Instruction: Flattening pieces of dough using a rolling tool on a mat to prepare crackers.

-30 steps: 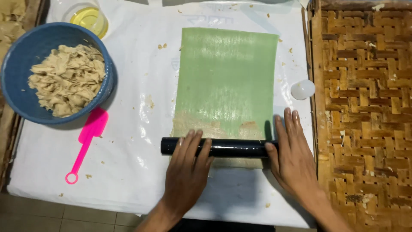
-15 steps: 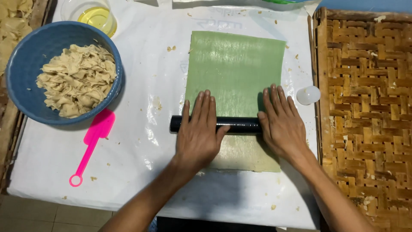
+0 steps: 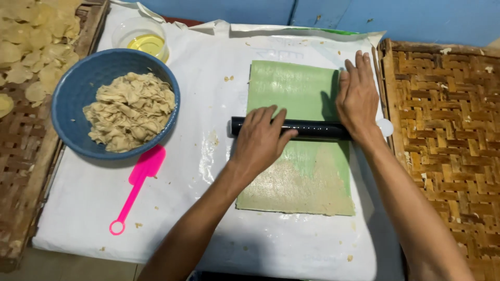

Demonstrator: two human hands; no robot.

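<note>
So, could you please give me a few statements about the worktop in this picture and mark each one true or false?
1. Both hands, left hand and right hand, rest flat on the black cylindrical roller. True.
2. The roller lies across a red cloth. False: it lies across a green rectangular sheet.
3. The round blue bowl holds pale torn dough pieces. True.
4. The pink plastic spatula sits inside the bowl. False: it lies on the white plastic cover.
</note>
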